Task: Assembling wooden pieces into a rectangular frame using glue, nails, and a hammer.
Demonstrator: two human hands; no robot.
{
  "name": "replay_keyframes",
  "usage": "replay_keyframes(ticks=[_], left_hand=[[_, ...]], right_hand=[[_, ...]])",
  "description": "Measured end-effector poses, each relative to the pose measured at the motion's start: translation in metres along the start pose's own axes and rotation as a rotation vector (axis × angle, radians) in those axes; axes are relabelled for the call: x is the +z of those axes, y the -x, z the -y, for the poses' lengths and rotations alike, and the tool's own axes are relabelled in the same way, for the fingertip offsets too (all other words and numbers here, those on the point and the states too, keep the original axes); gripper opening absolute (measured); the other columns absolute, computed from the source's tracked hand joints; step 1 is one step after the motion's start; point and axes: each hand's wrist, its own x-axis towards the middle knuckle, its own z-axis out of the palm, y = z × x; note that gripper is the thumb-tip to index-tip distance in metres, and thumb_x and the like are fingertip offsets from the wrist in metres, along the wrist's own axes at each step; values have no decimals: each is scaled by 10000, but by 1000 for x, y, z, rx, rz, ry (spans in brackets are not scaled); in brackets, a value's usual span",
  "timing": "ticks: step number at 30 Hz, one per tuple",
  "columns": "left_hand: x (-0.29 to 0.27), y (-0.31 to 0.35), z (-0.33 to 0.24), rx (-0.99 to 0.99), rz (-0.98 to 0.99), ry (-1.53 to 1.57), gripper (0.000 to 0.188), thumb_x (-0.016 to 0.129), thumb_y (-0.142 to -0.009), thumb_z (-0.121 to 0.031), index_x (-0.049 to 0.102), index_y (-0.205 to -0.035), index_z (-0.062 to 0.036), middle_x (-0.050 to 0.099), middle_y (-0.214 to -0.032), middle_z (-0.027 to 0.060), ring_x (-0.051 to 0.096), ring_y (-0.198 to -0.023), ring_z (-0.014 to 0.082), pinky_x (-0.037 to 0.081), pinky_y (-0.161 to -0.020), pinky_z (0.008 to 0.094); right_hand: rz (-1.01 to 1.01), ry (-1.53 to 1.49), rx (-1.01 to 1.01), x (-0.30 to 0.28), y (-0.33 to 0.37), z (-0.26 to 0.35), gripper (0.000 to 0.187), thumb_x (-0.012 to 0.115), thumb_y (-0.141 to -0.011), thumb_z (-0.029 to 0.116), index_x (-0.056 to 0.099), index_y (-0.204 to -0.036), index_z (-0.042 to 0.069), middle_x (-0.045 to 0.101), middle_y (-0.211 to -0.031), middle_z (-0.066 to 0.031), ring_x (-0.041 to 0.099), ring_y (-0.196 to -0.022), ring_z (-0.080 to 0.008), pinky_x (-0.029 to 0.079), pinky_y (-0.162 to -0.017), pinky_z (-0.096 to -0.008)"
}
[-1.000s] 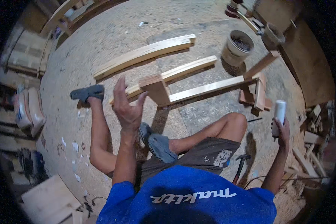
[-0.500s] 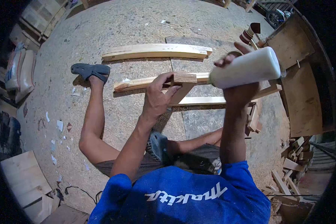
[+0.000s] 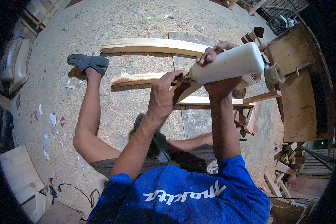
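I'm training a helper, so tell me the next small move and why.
Probably a gentle squeeze of the bottle: the right hand holds it tilted, its nozzle at or just above the end of the wooden board, which the left hand grips.

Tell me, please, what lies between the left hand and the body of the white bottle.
In the head view, the nozzle of the white bottle lies there, close to the wooden piece that the left hand grips.

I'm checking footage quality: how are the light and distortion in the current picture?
Head view: black fisheye corners, and the long upper plank appears bowed; head view, too: the left shoe casts a dark shadow, while the white bottle looks bright.
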Motion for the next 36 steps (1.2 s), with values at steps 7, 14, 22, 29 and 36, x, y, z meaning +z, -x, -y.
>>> replay_keyframes(ticks=[7,14,22,29,36], left_hand=[[-1,1,-12,-111,-12,-91,415,758,-835,-78,640,-1228,-17,701,-1108,171,699,-1011,274,547,-897,361],[10,-4,-15,-176,-4,-54,390,749,-852,-81,642,-1218,-3,706,-1096,188,698,-1012,289,540,-894,366],[8,0,-6,-229,19,-10,383,679,-905,-4,573,-1272,27,646,-1184,109,609,-1125,192,485,-990,325],[9,8,0,-199,-28,10,399,703,-906,-15,571,-1279,31,636,-1187,108,621,-1093,193,497,-981,332],[12,9,-12,-246,-56,-150,407,674,-930,-10,541,-1313,29,616,-1245,124,595,-1168,205,479,-1026,346]], right_hand=[[-34,118,-38,-27,11,30,673,677,-870,561,460,-1259,56,536,-1124,-135,634,-927,-317,532,-774,-534],[-163,353,-84,-13,16,72,625,587,-924,537,483,-1233,4,636,-972,-192,642,-865,-318,527,-809,-498],[-455,681,-321,-121,35,269,636,483,-964,563,542,-1197,-26,682,-936,-204,696,-818,-338,567,-753,-481],[-632,876,-481,-206,69,428,466,493,-948,443,583,-1112,16,659,-859,-171,667,-781,-330,553,-750,-492],[-668,566,-373,-241,87,415,453,513,-916,450,612,-1073,37,676,-867,-157,672,-772,-316,565,-765,-483]])
